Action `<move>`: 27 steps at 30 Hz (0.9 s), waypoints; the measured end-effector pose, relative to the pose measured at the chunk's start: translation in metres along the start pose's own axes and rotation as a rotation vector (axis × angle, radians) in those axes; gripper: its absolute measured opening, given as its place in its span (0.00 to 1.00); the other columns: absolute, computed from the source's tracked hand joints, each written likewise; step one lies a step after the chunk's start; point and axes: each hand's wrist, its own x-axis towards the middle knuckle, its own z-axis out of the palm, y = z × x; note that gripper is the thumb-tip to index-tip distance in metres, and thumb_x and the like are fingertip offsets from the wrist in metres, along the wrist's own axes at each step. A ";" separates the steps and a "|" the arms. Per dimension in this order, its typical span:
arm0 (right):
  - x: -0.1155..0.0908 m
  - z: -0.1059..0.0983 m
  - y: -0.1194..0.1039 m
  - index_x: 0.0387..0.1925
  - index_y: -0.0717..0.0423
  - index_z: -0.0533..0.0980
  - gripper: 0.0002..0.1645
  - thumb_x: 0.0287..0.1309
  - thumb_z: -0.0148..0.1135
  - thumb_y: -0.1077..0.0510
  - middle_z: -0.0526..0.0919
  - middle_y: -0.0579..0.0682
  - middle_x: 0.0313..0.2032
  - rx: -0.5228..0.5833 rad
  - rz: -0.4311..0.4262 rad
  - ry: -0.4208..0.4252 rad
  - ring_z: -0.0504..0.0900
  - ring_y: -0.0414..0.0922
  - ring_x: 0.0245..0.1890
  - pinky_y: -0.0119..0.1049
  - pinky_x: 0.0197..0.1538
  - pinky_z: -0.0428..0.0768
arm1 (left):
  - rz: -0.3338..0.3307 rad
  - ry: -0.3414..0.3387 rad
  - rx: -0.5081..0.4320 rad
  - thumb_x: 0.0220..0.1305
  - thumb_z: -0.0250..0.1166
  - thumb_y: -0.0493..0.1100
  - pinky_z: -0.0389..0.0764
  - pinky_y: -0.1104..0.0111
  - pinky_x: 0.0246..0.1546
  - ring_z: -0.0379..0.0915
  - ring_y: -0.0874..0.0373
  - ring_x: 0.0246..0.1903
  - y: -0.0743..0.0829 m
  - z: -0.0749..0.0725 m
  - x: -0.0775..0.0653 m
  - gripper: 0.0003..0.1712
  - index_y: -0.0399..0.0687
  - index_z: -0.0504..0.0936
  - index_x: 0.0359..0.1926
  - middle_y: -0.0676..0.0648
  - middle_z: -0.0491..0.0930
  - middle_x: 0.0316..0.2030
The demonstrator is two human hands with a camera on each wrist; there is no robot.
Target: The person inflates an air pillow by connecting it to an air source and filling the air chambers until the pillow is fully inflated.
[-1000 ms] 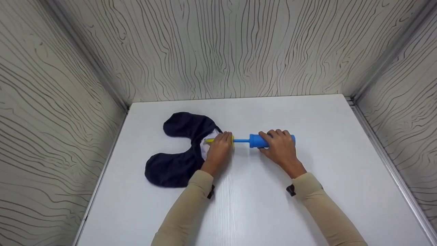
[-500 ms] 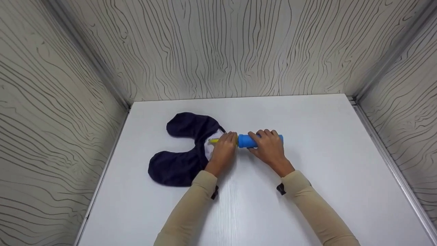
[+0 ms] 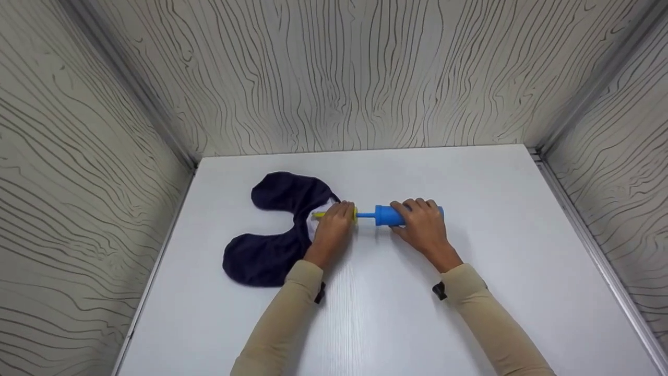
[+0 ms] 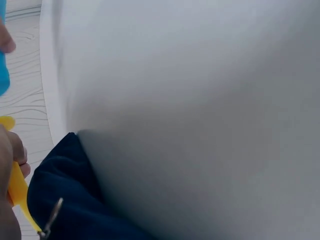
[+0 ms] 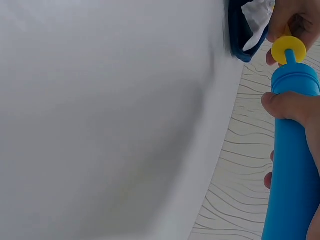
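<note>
A navy U-shaped neck pillow point(image 3: 266, 258) lies on the white table, a white inner part showing at its right side. My left hand point(image 3: 335, 227) grips the yellow nozzle end point(image 5: 288, 50) of a hand pump, its tip point(image 3: 318, 214) over the white part. My right hand point(image 3: 425, 230) is wrapped round the pump's blue barrel point(image 5: 292, 155). A short stretch of thin blue rod point(image 3: 367, 215) shows between the yellow collar and the barrel. In the left wrist view, the pillow's dark cloth point(image 4: 70, 185) sits beside the yellow nozzle point(image 4: 19, 190).
The white table point(image 3: 501, 209) reaches out on all sides of the hands. Wood-grain panels point(image 3: 334, 78) stand behind it and at both sides, with metal rails point(image 3: 600, 256) along the edges.
My right hand pushed the blue barrel left against the yellow collar, hiding the rod, then drew it back right so part of the rod shows again. My left hand keeps its grip.
</note>
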 end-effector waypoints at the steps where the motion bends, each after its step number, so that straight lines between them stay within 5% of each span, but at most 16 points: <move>1: -0.001 -0.001 0.003 0.57 0.48 0.85 0.37 0.43 0.89 0.46 0.92 0.56 0.47 0.002 0.006 -0.002 0.89 0.59 0.49 0.59 0.54 0.87 | 0.000 0.008 -0.006 0.62 0.68 0.25 0.86 0.64 0.61 0.88 0.51 0.53 -0.001 0.000 -0.001 0.18 0.35 0.85 0.54 0.41 0.90 0.50; 15: -0.016 -0.012 0.035 0.58 0.47 0.86 0.39 0.40 0.91 0.51 0.90 0.58 0.49 0.016 0.105 0.055 0.86 0.62 0.52 0.64 0.60 0.80 | -0.084 -0.081 -0.046 0.66 0.69 0.28 0.85 0.63 0.63 0.87 0.49 0.56 -0.008 -0.011 -0.004 0.20 0.35 0.86 0.58 0.40 0.89 0.54; 20: -0.017 -0.010 0.030 0.58 0.47 0.86 0.38 0.41 0.90 0.51 0.90 0.58 0.48 0.014 0.084 0.049 0.86 0.62 0.51 0.63 0.58 0.81 | -0.056 -0.158 0.068 0.68 0.69 0.33 0.83 0.65 0.66 0.85 0.52 0.61 -0.003 -0.012 -0.001 0.20 0.36 0.85 0.60 0.42 0.88 0.58; 27: -0.009 -0.006 0.011 0.58 0.47 0.86 0.36 0.44 0.88 0.50 0.90 0.58 0.47 -0.014 0.048 0.044 0.87 0.60 0.49 0.61 0.56 0.83 | -0.074 -0.202 0.068 0.69 0.68 0.33 0.81 0.63 0.68 0.83 0.52 0.63 0.006 -0.014 0.004 0.21 0.35 0.84 0.62 0.42 0.87 0.59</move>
